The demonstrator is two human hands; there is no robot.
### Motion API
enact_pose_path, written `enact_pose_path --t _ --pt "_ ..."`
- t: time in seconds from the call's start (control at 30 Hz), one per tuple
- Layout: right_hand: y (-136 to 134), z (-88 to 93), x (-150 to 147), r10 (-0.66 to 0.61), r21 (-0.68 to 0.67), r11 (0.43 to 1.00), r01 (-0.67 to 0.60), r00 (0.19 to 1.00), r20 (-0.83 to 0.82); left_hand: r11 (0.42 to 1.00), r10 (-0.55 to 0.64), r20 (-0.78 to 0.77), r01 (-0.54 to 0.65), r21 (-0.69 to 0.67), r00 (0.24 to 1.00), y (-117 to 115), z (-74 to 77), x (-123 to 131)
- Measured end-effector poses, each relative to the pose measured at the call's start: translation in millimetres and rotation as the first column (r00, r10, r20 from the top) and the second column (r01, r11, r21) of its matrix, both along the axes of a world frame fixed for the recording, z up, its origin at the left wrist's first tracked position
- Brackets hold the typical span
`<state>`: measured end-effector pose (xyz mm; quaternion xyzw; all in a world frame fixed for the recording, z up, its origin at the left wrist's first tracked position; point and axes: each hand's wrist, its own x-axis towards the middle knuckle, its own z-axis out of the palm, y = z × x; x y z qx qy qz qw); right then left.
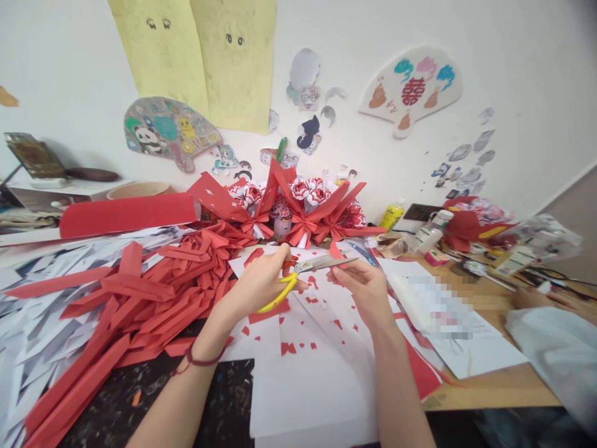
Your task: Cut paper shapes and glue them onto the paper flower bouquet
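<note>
My left hand (261,277) is wrapped round the handles of a pair of scissors (319,264) with a yellow loop, the blades pointing right. In my right hand (366,289) a small piece of red paper (336,251) is pinched between the fingers, right at the blades. Beneath both hands lie white paper sheets (321,379) scattered with small red paper scraps (289,348). A large heap of folded red paper strips (140,289) spreads out to the left of my left hand.
Folded white paper strips (35,336) cover the far left. Red-wrapped paper flower bouquets (303,211) stand along the wall. At right are a white bottle (433,230), a yellow bottle (392,214), a printed sheet (485,348) and another person's sleeve (555,348).
</note>
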<state>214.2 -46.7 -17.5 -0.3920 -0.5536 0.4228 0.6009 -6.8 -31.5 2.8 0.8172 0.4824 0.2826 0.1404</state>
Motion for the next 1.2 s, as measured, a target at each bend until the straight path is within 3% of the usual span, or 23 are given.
enact_pose_path --t 0.37,0.9,1.2 --pt "1.6 1.4 5.5 0.083 0.024 0.996 -0.084 0.995 0.048 1.000 0.017 -0.010 -0.017 -0.004 1.000 -3.1 2.8 2.3" --pt "1.5 -1.1 2.6 -0.003 0.004 1.000 0.003 1.000 0.024 0.999 0.040 -0.011 -0.040 0.002 0.999 -6.2 -2.6 13.1" --pt "0.9 0.7 4.2 -0.055 0.088 0.995 0.046 0.993 0.107 0.997 0.080 -0.062 -0.080 0.004 0.995 -3.1 -5.3 12.7"
